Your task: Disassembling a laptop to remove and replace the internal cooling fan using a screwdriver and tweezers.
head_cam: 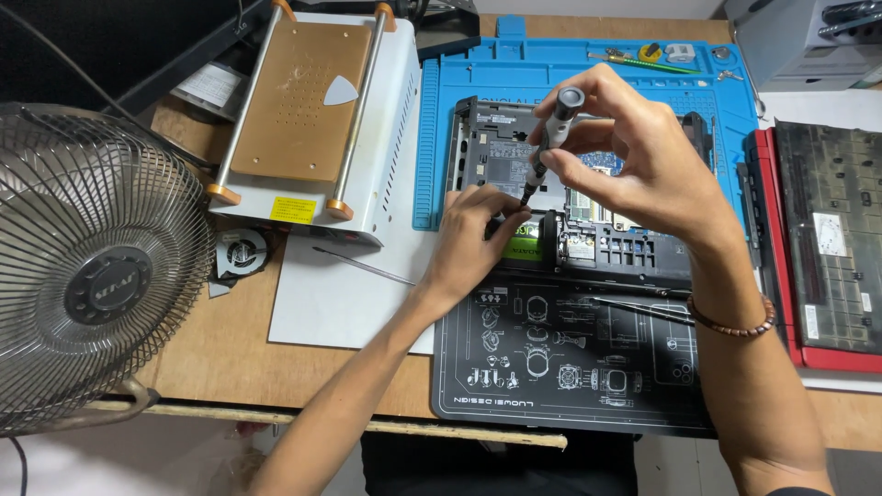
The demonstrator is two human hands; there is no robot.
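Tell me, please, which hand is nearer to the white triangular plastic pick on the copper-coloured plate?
Left. The left hand lies below-right of the white triangular plastic pick; the right hand, gripping the grey screwdriver, is farther right.

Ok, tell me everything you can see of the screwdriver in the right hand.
The screwdriver is a slim precision type with a grey metal-looking handle, a round dark-centred cap and a thin dark bit. It stands tilted, cap up and to the right, tip down on the opened laptop chassis. The right hand grips its handle; the left hand fingertips rest beside the tip.
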